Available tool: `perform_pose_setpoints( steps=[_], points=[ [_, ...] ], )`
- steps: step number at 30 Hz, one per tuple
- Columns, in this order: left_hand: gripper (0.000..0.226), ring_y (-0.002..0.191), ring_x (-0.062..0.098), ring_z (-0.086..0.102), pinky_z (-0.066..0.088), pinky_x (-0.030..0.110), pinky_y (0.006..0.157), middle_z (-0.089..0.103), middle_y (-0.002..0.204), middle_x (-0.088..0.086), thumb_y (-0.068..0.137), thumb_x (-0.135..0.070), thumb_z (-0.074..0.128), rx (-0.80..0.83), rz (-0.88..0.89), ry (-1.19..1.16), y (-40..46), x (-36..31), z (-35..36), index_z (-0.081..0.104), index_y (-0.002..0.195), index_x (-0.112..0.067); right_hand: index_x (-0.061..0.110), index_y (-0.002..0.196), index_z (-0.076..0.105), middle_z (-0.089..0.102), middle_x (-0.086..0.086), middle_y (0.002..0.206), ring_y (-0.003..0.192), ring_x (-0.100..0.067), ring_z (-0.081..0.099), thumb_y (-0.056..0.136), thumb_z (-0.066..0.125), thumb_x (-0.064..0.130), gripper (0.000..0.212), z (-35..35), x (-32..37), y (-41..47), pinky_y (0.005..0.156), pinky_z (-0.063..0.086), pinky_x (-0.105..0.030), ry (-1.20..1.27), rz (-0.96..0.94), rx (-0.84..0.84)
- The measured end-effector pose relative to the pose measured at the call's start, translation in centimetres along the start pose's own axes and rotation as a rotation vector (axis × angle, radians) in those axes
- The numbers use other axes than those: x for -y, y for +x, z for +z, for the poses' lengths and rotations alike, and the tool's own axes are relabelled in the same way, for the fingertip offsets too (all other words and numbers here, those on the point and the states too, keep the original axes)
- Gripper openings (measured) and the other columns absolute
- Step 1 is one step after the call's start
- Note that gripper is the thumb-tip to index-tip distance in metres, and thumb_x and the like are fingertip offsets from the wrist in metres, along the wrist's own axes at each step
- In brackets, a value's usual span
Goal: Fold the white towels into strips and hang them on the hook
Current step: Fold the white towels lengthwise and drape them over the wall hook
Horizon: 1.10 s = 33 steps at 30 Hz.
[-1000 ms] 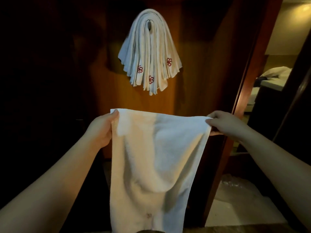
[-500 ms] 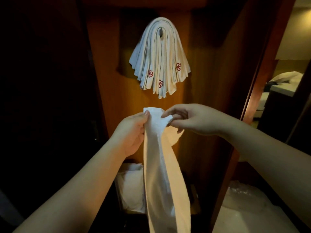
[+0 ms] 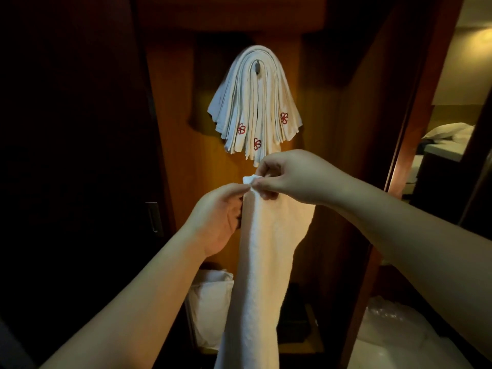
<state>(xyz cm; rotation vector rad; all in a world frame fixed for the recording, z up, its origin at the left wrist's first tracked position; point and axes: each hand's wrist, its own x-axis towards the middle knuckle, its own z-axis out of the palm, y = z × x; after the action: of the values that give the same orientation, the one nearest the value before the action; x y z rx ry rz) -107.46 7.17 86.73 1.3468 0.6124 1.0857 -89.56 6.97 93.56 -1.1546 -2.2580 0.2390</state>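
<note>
Both hands meet at the top of a white towel (image 3: 266, 249) held in the air in front of a wooden wall panel (image 3: 173, 129). Left hand (image 3: 221, 217) pinches the top corner edge from the left; right hand (image 3: 287, 177) pinches the same top end from the right, fingers curled onto the cloth. Hands together, touching or nearly so at the towel's top.

Towel hangs straight down from the grip as a long narrow band, lower end running out of the bottom edge of frame. Looks folded lengthwise at least once, right side bulging a bit.

Above, a bundle of hung towels (image 3: 255, 102) with red flower marks drapes over a hook (image 3: 257, 68) on the panel; only a small dark bit of the hook shows.

Step in hand, by my reading: fold stage, matching the corners to make the strip. Next move calls for evening the edges, maybe one more lengthwise fold, then lifting the strip up and draping its middle over the crowded hook without knocking the others off.

Pale bundles (image 3: 210, 302) sit low on the floor behind, too dim to identify.
</note>
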Motion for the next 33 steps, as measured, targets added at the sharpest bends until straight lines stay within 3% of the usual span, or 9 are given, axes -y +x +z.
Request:
perform_pose_setpoints(
  steps=[9, 13, 16, 19, 23, 26, 28, 30, 33],
  points=[
    [0.032, 0.101, 0.023, 0.072, 0.053, 0.042, 0.091, 0.075, 0.108, 0.007, 0.087, -0.029, 0.065, -0.137, -0.002, 0.226, 0.2, -0.1, -1.1, 0.073, 0.114, -0.014, 0.043, 0.089, 0.063, 0.066, 0.014, 0.082, 0.076, -0.001, 0.063, 0.093, 0.06, 0.049, 0.008, 0.2, -0.3, 1.2, 0.058, 0.046, -0.013, -0.111, 0.02, 0.081],
    [0.024, 0.091, 0.021, 0.072, 0.051, 0.035, 0.079, 0.075, 0.103, 0.008, 0.095, -0.019, 0.06, -0.179, 0.02, 0.192, 0.5, -0.1, -2.5, 0.074, 0.113, -0.011, 0.045, 0.094, 0.062, 0.055, 0.02, 0.111, 0.098, 0.001, 0.053, 0.086, 0.065, 0.059, 0.017, 0.3, -4.3, 0.4, 0.074, 0.042, -0.019, -0.12, 0.167, 0.248],
    [0.02, 0.085, 0.02, 0.071, 0.055, 0.03, 0.073, 0.074, 0.097, 0.007, 0.095, -0.017, 0.06, -0.177, 0.045, 0.157, 0.6, -0.4, -3.7, 0.077, 0.106, -0.013, 0.035, 0.127, 0.062, 0.038, 0.016, 0.145, 0.13, -0.006, 0.04, 0.09, 0.063, 0.055, 0.042, 0.8, -7.3, -1.1, 0.098, 0.038, -0.024, -0.148, 0.269, 0.363],
    [0.02, 0.083, 0.017, 0.071, 0.056, 0.024, 0.066, 0.074, 0.094, 0.003, 0.096, -0.016, 0.059, -0.171, 0.068, 0.182, 0.7, -0.3, -4.8, 0.079, 0.1, -0.017, 0.033, 0.132, 0.06, 0.033, 0.015, 0.153, 0.141, -0.012, 0.033, 0.093, 0.059, 0.054, 0.045, 0.8, -8.5, -2.1, 0.101, 0.04, -0.027, -0.086, 0.346, 0.374],
    [0.022, 0.091, 0.017, 0.073, 0.056, 0.028, 0.072, 0.076, 0.098, 0.001, 0.098, -0.018, 0.058, -0.224, 0.066, 0.238, 1.0, 0.2, -6.1, 0.079, 0.101, -0.024, 0.026, 0.136, 0.058, 0.036, 0.008, 0.155, 0.143, -0.017, 0.031, 0.095, 0.055, 0.054, 0.05, 0.0, -8.5, -2.2, 0.116, 0.032, -0.051, -0.338, 0.385, 0.325],
    [0.021, 0.093, 0.013, 0.074, 0.057, 0.023, 0.069, 0.077, 0.101, -0.003, 0.1, -0.027, 0.058, -0.244, 0.115, 0.373, 1.0, 0.7, -6.9, 0.077, 0.103, -0.037, 0.025, 0.131, 0.062, 0.054, 0.008, 0.138, 0.131, -0.016, 0.044, 0.096, 0.055, 0.052, 0.045, -1.4, -7.6, -1.7, 0.112, 0.033, -0.048, -0.486, 0.331, 0.186],
    [0.021, 0.09, 0.009, 0.073, 0.054, 0.023, 0.072, 0.076, 0.099, -0.007, 0.1, -0.031, 0.058, -0.28, 0.144, 0.446, 1.0, 0.9, -7.6, 0.075, 0.101, -0.042, 0.024, 0.117, 0.068, 0.063, 0.008, 0.115, 0.108, -0.011, 0.056, 0.094, 0.06, 0.048, 0.034, -2.0, -7.2, -1.5, 0.092, 0.046, -0.037, -0.412, 0.298, 0.033],
    [0.019, 0.089, 0.009, 0.072, 0.053, 0.028, 0.076, 0.076, 0.098, -0.007, 0.099, -0.032, 0.058, -0.294, 0.141, 0.447, 1.1, 1.1, -8.1, 0.075, 0.101, -0.041, 0.027, 0.101, 0.066, 0.062, 0.008, 0.092, 0.083, -0.006, 0.056, 0.094, 0.063, 0.043, 0.018, -1.2, -7.1, -1.8, 0.064, 0.041, -0.022, -0.323, 0.284, -0.037],
    [0.016, 0.089, 0.013, 0.072, 0.054, 0.033, 0.078, 0.075, 0.096, -0.006, 0.094, -0.036, 0.062, -0.243, 0.108, 0.379, 1.0, 1.4, -8.4, 0.076, 0.103, -0.036, 0.038, 0.086, 0.057, 0.06, 0.011, 0.087, 0.079, -0.006, 0.058, 0.094, 0.064, 0.035, 0.012, 0.3, -7.8, -2.4, 0.059, 0.037, -0.017, -0.177, 0.257, -0.143]
  ],
)
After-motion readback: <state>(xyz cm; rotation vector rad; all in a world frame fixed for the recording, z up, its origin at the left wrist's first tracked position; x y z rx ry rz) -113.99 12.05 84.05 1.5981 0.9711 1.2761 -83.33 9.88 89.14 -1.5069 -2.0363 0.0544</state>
